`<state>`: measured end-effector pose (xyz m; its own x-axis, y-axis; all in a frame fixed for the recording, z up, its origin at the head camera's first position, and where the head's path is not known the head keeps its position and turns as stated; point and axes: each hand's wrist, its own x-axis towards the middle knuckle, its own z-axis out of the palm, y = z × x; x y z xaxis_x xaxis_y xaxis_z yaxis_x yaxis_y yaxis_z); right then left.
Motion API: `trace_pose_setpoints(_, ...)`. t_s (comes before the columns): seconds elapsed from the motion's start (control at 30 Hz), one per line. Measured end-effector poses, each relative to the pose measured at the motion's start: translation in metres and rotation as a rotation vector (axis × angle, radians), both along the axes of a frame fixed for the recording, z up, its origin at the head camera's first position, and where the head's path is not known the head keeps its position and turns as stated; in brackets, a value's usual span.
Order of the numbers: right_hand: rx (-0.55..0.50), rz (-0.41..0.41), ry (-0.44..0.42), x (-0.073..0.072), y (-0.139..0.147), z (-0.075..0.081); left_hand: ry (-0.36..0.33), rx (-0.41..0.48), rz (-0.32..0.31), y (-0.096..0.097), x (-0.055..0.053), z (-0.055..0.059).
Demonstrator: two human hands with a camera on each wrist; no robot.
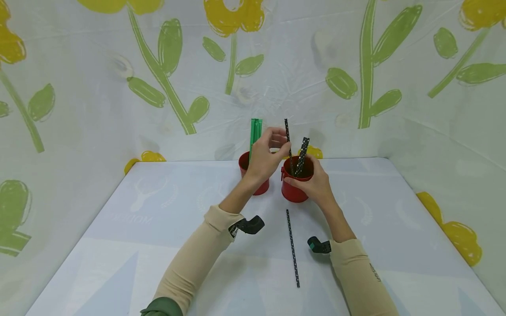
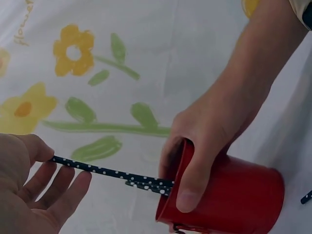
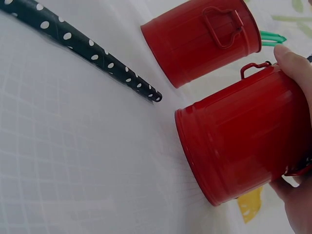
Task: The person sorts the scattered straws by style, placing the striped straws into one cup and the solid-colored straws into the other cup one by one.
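My left hand (image 1: 265,156) pinches a black straw with white dots (image 1: 287,131) between thumb and fingers. The straw's lower end is inside the right-hand red bucket (image 1: 294,193). More dotted black straws (image 1: 303,151) lean in that bucket, their lower parts hidden by its wall. Around the bucket's rim, my right hand (image 1: 319,184) grips with the thumb in front, plain in the left wrist view on the red bucket (image 2: 243,190). Another dotted straw (image 1: 293,248) lies on the table in front of the bucket, also close up in the right wrist view (image 3: 92,51).
A second red bucket (image 1: 262,188) stands just left of the first, holding green straws (image 1: 256,127), partly behind my left forearm. Both buckets are near the table's (image 1: 158,245) back edge. A flower-printed sheet (image 1: 276,74) hangs behind and at the sides.
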<state>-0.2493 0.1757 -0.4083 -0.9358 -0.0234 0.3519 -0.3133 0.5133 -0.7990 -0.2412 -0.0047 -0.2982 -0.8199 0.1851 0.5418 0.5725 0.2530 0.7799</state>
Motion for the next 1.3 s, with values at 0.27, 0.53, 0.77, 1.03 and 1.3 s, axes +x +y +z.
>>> trace_pose_setpoints(0.27, -0.001, 0.004, 0.008, 0.000, 0.000, 0.000, -0.055, -0.035, -0.027, 0.004, -0.004, -0.012)
trace_pose_setpoints(0.53, -0.002, 0.011, 0.019, -0.001, 0.000, -0.001, -0.076, -0.052, -0.029, 0.008, -0.003, -0.019)
trace_pose_setpoints(0.77, -0.002, 0.011, 0.023, -0.002, 0.001, -0.003, -0.094, -0.054, -0.045, 0.012, -0.003, -0.021)
trace_pose_setpoints(1.03, -0.009, 0.020, 0.029, -0.002, 0.001, -0.003, -0.092, -0.076, -0.049, 0.016, -0.005, -0.022)
trace_pose_setpoints(1.3, -0.010, 0.020, 0.024, -0.003, 0.002, -0.003, -0.078, -0.086, -0.047, 0.018, -0.007, -0.026)
